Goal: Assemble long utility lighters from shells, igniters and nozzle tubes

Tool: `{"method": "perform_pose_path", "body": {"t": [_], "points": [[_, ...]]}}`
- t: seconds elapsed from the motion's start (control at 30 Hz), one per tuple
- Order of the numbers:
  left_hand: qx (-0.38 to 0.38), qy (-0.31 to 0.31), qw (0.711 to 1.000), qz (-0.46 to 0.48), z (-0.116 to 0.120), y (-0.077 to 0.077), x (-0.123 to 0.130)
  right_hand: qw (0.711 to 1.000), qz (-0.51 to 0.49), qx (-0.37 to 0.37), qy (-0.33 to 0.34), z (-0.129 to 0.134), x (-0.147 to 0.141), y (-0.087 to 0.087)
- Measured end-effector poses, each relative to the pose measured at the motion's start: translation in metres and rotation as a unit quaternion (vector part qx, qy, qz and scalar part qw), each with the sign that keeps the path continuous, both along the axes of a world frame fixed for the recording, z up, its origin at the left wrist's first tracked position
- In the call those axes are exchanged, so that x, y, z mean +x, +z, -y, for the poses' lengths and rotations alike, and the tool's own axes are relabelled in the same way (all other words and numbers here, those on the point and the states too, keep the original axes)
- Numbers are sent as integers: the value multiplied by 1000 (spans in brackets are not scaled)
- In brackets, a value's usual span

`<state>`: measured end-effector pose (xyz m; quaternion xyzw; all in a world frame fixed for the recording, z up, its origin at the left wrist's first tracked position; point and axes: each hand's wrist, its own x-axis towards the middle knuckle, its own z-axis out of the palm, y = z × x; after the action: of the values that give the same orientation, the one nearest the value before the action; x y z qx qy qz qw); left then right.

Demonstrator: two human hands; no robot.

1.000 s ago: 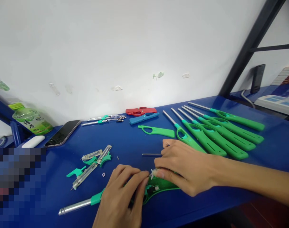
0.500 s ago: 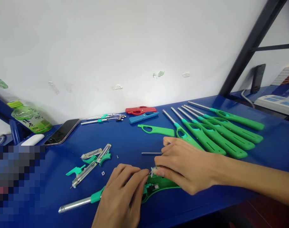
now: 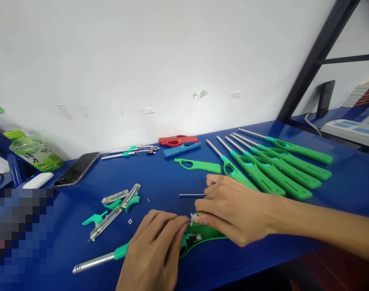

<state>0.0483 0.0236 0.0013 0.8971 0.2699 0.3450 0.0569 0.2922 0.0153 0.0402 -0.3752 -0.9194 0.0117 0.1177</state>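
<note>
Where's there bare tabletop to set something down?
Bare blue table lies between the flat phone and loose green shell, and right of the lighter row. Crowded: between left hand and right hand, and among the clear tubes.

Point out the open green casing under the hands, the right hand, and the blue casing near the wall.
Open green casing (image 3: 208, 231), head view: on its inner surface.
Right hand (image 3: 239, 211), head view: on the back of it.
Blue casing (image 3: 179, 151), head view: on its long body.

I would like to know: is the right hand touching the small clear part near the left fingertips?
Touching. The head view shows the right hand pinching the small clear part between thumb and fingers.
</note>
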Motion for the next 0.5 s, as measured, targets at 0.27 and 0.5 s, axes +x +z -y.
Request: {"method": "perform_pose_path", "body": {"t": [0.27,0.5], "points": [[13,-3,1000,-14,-1,-2,2,999,27,-1,17,-1,0,0],[41,-10,998,-37,0,-3,-2,998,50,-16,24,-1,-3,1]]}}
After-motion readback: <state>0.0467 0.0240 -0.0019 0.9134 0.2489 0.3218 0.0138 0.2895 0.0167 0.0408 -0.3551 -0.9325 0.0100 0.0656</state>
